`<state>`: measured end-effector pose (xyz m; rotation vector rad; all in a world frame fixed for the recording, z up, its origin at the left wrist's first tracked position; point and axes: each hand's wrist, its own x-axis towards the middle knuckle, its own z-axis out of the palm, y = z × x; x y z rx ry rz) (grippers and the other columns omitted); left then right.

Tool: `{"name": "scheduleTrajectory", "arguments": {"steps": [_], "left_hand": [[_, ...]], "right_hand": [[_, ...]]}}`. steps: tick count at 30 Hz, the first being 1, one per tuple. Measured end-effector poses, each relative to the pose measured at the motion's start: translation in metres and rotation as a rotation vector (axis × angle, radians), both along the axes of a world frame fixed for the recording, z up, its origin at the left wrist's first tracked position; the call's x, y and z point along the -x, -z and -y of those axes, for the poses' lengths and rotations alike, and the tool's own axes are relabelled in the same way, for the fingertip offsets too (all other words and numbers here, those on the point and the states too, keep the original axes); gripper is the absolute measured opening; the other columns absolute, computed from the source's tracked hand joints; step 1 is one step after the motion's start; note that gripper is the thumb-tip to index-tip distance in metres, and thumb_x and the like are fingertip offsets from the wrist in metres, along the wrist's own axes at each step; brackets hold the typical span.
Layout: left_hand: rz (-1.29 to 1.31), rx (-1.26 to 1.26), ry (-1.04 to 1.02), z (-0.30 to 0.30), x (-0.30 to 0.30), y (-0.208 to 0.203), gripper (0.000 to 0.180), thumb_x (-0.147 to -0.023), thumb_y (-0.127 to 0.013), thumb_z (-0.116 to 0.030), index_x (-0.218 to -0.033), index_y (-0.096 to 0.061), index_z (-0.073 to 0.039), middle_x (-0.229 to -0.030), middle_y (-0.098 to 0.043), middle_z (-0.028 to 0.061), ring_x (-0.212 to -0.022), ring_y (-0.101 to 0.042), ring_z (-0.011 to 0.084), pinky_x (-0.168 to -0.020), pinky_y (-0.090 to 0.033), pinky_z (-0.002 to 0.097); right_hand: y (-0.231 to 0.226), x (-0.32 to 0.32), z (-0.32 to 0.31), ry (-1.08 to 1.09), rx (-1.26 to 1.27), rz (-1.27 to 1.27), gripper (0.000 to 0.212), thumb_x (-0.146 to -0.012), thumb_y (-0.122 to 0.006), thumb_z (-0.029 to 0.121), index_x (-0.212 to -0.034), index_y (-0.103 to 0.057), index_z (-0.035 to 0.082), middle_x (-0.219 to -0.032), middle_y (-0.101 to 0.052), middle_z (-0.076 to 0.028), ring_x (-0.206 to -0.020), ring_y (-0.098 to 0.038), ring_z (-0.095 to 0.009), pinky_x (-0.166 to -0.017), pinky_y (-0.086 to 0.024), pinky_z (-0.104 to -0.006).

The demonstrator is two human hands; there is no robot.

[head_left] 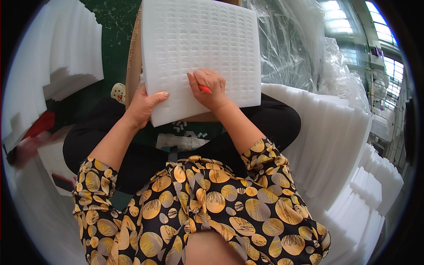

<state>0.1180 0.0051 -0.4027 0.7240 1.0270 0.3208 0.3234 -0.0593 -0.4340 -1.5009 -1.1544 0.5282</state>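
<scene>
A thick white foam sheet (201,48) with rows of small rectangular cuts lies tilted across a cardboard box in front of me. My left hand (145,105) grips its lower left edge, thumb on top and fingers underneath. Over the lower middle of the sheet, my right hand (209,88) is closed in a fist around a small tool with a red handle (205,89). The handle's end pokes out below the fist; the tool's tip is hidden by my fingers, so its kind does not show.
The cardboard box (134,66) stands between my legs. Small white foam bits (179,126) lie on the green floor below. Stacks of white foam sheets (318,132) rise at the right, and more foam (73,48) stands at the left. Clear plastic wrap (291,44) is heaped at the back right.
</scene>
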Motion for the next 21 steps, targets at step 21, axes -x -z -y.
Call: {"name": "scheduleTrajectory", "arguments": {"steps": [21], "left_hand": [[-0.007,0.045,-0.056,-0.002,-0.003,-0.005,0.041,-0.079,-0.064,-0.006,-0.116,-0.05,0.006,-0.101,-0.062,0.0223,-0.081,-0.065,0.0285,-0.072,-0.055,0.0352]], "right_hand": [[-0.011,-0.001,0.023,0.007,0.121,-0.25,0.031,-0.089,-0.052,0.008,-0.059,-0.045,0.006,-0.056,-0.045,0.0,-0.052,-0.034,-0.011,-0.051,-0.034,-0.0242]]}}
